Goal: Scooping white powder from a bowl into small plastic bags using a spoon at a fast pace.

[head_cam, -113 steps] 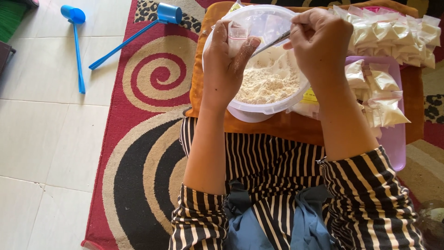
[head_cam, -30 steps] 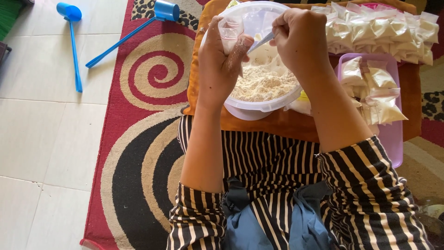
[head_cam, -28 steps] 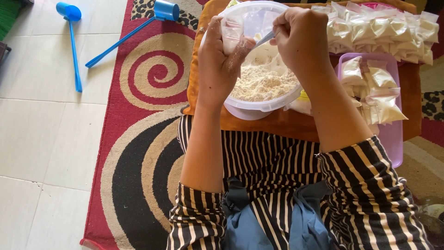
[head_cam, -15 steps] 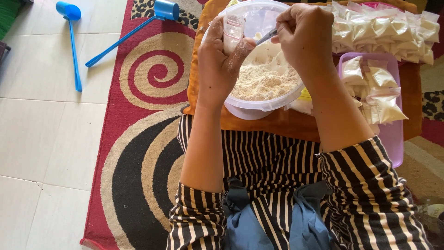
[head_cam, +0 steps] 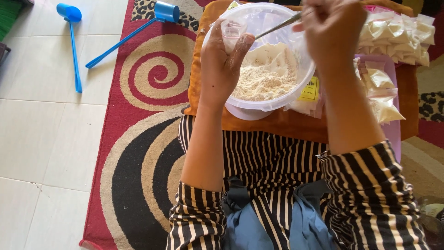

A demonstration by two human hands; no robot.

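From the head camera I look straight down over my lap. My left hand [head_cam: 221, 69] is raised over the near left rim of the bowl [head_cam: 277, 104], its grip pressed around a small clear bag [head_cam: 231, 34]; the thumb, dusted with powder, lies along the bag's right side and the bag's open mouth points up, just above the fingers. My right hand [head_cam: 335, 32] hovers over the far right side of the bowl, its grip pinched on the handle of a metal spoon [head_cam: 277, 28]. The spoon slants down and to the left from that hand, and its tip ends just beside the bag's mouth; I cannot tell whether it touches the plastic. So the bag sits inside the left grip and just left of the spoon's tip, with the right grip apart from it across the bowl.

The bowl is clear plastic, part full of pale flour [head_cam: 266, 78], and rests on an orange worktop [head_cam: 286, 127] across my knees. To the right of the bowl lie many filled bags [head_cam: 397, 39] in a row along the far edge, with a few more on a purple lid [head_cam: 393, 134] near my right forearm. A patterned red rug [head_cam: 148, 92] lies underneath, and two blue scoops [head_cam: 74, 41] rest on the white floor tiles [head_cam: 41, 129] to the left.
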